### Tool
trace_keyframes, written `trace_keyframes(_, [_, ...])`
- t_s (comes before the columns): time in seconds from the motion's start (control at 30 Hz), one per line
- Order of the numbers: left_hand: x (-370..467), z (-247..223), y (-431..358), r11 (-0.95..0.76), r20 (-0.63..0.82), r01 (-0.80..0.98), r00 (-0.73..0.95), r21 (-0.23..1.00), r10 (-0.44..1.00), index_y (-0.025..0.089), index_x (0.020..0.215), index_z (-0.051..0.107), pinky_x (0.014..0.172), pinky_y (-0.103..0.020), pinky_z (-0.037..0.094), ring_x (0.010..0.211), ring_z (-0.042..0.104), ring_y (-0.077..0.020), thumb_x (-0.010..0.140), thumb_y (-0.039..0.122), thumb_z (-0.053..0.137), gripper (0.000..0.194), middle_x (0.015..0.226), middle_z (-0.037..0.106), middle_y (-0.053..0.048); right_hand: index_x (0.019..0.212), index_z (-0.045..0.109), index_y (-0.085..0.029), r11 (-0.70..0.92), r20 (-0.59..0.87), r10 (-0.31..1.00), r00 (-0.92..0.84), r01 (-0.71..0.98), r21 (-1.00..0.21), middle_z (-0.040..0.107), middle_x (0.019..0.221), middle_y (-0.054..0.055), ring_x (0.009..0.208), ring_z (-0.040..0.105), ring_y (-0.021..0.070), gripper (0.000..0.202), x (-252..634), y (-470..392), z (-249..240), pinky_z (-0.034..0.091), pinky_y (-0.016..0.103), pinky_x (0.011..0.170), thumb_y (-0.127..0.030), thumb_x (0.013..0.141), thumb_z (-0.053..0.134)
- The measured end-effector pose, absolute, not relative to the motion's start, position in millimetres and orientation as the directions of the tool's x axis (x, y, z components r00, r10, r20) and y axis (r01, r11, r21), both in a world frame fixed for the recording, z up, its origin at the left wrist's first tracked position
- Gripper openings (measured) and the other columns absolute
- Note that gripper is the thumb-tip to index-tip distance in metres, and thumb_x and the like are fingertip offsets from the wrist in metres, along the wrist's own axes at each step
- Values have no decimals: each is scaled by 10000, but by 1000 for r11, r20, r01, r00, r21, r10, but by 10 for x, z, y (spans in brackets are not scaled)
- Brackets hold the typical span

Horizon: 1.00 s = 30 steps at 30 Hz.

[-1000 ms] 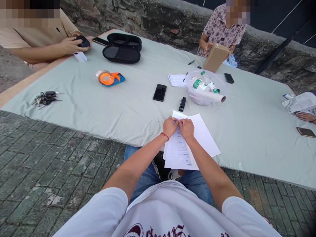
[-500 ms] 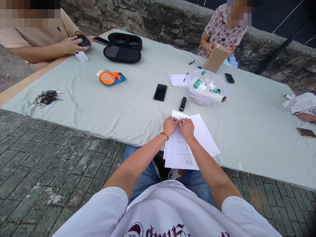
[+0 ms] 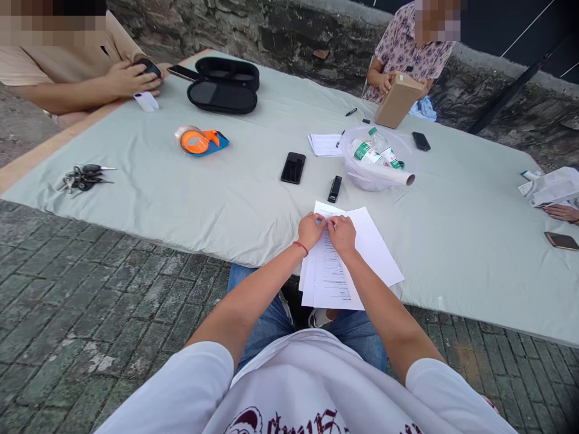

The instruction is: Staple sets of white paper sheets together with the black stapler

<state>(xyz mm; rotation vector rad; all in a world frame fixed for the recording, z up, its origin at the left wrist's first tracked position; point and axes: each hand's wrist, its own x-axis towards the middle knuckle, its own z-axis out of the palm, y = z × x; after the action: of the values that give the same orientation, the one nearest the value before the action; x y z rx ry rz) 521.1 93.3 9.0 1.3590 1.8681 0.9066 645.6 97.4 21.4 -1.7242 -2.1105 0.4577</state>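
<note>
Printed sheets of paper (image 3: 332, 277) lie fanned out at the table's near edge, partly overhanging it. Over their upper part, my left hand (image 3: 311, 230) and my right hand (image 3: 342, 232) meet fingertip to fingertip. Both hands are closed in a pinch; whatever is between the fingers is too small or hidden to make out. A red string bracelet circles my left wrist. Just beyond the sheets stands a black stapler (image 3: 335, 189), apart from my hands. A black phone (image 3: 293, 167) lies to its left.
A translucent basin (image 3: 357, 176) holds bottles and a white roll. Leftward lie an orange-and-blue tape dispenser (image 3: 201, 141), keys (image 3: 85, 178) and an opened black case (image 3: 222, 96). Across the table a person holds a cardboard box (image 3: 398, 99); other people sit at the left and right.
My hands keep their pinch over the papers. The person at the left has shifted their hands around a dark object, and the cardboard box across the table has tilted slightly.
</note>
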Motion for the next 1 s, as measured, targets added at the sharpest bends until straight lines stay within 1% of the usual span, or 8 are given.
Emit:
trace_keyframes(0.1, [5189, 48, 927, 180, -76, 448, -240, 876, 968, 191, 879, 728, 871, -325, 493, 943, 665, -216, 873, 215, 611, 119, 999, 708, -64, 911, 723, -219, 206, 99, 978, -182, 822, -531, 680, 885, 66, 930, 567, 243, 305, 6501, 993, 176, 458, 348, 775, -332, 987, 450])
trace_keyframes(0.17, [5177, 24, 918, 151, -57, 417, -230, 896, 972, 187, 876, 730, 864, -332, 495, 915, 665, -215, 860, 209, 622, 112, 975, 701, -62, 961, 724, -214, 198, 114, 980, -162, 792, -577, 675, 916, 69, 884, 584, 234, 297, 6552, 1017, 145, 480, 364, 785, -324, 976, 448])
trace_keyframes(0.23, [5172, 9, 908, 121, -33, 402, -219, 908, 975, 186, 876, 736, 858, -341, 498, 892, 663, -215, 849, 206, 628, 113, 960, 692, -60, 1098, 702, -211, 226, 158, 974, -163, 755, -615, 651, 1092, 92, 885, 600, 226, 286, 6615, 1050, 116, 506, 379, 787, -271, 941, 471])
trace_keyframes(0.3, [5172, 1, 896, 89, -6, 391, -209, 916, 978, 188, 882, 741, 857, -346, 499, 872, 659, -211, 845, 208, 625, 124, 948, 680, -55, 1210, 660, -219, 309, 218, 951, -219, 715, -628, 562, 1287, 116, 943, 606, 230, 346, 6679, 1093, 101, 529, 389, 784, -239, 901, 505])
trace_keyframes(0.37, [5176, 3, 882, 58, 19, 380, -195, 923, 981, 192, 890, 746, 854, -343, 500, 850, 653, -202, 841, 208, 620, 137, 933, 666, -46, 1189, 664, -229, 396, 259, 918, -299, 671, -627, 502, 1360, 117, 995, 599, 238, 332, 6736, 1143, 106, 543, 402, 805, -250, 882, 542])
trace_keyframes(0.57, [5194, 55, 824, 6, 37, 291, -143, 957, 989, 210, 876, 754, 871, -319, 495, 873, 641, -187, 796, 187, 649, 134, 920, 648, -18, 891, 671, -229, 406, 255, 908, -333, 546, -733, 582, 1148, 77, 951, 610, 219, 128, 6851, 1239, 166, 565, 374, 763, -205, 847, 552])
trace_keyframes(0.7, [5188, 90, 813, 15, 11, 234, -111, 972, 994, 203, 831, 761, 899, -320, 484, 881, 632, -181, 790, 181, 635, 134, 907, 637, -12, 869, 661, -244, 419, 273, 898, -344, 479, -772, 608, 1093, 64, 1032, 614, 232, 155, 6890, 1199, 146, 571, 365, 756, -173, 834, 528])
trace_keyframes(1.0, [5151, 111, 857, 45, -24, 285, -78, 957, 997, 193, 792, 717, 933, -336, 479, 890, 649, -189, 814, 237, 643, 89, 899, 657, -23, 867, 667, -248, 463, 330, 880, -341, 463, -756, 636, 1111, 62, 950, 635, 219, 173, 6872, 1127, 77, 557, 374, 755, -162, 836, 520])
